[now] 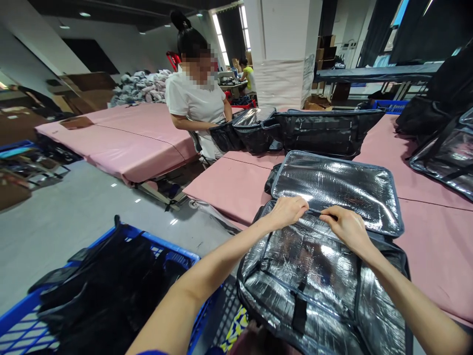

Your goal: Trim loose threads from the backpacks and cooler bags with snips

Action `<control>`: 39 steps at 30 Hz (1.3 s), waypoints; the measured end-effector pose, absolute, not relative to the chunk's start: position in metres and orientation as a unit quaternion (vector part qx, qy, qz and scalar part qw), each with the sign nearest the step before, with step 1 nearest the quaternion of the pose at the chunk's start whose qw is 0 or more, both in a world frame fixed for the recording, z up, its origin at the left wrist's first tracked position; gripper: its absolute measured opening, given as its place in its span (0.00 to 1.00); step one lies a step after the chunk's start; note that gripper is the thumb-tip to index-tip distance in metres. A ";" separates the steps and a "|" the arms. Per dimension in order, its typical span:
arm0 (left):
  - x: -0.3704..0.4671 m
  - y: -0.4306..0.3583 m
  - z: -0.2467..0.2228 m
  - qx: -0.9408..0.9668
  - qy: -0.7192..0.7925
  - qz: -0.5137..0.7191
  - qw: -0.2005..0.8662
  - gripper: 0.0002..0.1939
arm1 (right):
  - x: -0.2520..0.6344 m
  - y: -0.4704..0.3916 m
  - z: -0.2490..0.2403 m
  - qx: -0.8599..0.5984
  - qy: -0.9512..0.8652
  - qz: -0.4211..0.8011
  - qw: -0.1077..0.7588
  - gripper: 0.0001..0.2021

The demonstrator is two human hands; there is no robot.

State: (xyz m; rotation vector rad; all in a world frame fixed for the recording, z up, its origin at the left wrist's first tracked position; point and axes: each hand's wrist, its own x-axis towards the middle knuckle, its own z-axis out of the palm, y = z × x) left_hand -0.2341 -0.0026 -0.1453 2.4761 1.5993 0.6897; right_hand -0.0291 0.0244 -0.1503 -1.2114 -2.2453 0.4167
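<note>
An insulated bag (310, 261) with a shiny silver lining lies open in front of me, its lid (336, 187) folded back onto the pink table. My left hand (290, 211) pinches the dark edge of the bag near the lid's hinge side, fingers closed. A short way to the right, my right hand (345, 226) grips the same edge between thumb and bent fingers. A strip of dark trim shows between the two hands. Down the inside of the bag runs a black strap (299, 310).
A blue crate (148, 231) full of black bags stands at lower left. Across the pink table (236, 182), a co-worker (197, 98) in white handles another silver-lined bag (254, 128). More dark bags (451, 153) lie at the right. A second pink table (140, 138) stands behind.
</note>
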 end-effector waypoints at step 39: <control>-0.201 0.059 -0.134 0.751 0.482 0.083 0.443 0.07 | 0.028 0.025 -0.151 -0.246 -0.896 -0.230 0.291 0.04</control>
